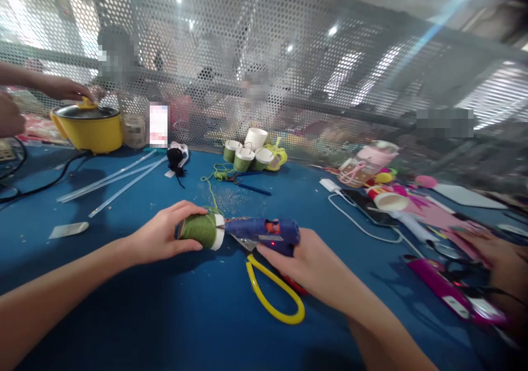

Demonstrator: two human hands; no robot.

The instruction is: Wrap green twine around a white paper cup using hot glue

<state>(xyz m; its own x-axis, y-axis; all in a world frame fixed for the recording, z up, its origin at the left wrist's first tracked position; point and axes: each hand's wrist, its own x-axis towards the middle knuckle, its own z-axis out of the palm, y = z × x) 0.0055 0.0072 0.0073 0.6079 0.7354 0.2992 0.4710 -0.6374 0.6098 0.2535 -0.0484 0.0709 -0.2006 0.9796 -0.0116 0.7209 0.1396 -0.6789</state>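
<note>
Your left hand point(160, 236) closed round yarn-wrapped cup point(201, 231), lying sideways on blue table point(165, 316). Your right hand point(313, 266) clenched on glue gun point(264, 232), nozzle at cup rim. Risk: hot glue reaching your left thumb beside nozzle; scissors point(274, 297) underneath could snag.

bare blue table point(165, 327) open at 6 to 8 o'clock, yellow scissors point(289, 320) lying at 5, glue sticks point(115, 181) at 10, cup cluster point(247, 154) at 12, phone point(367, 209) at 2, co-worker's hand point(495, 261) blocking 3
</note>
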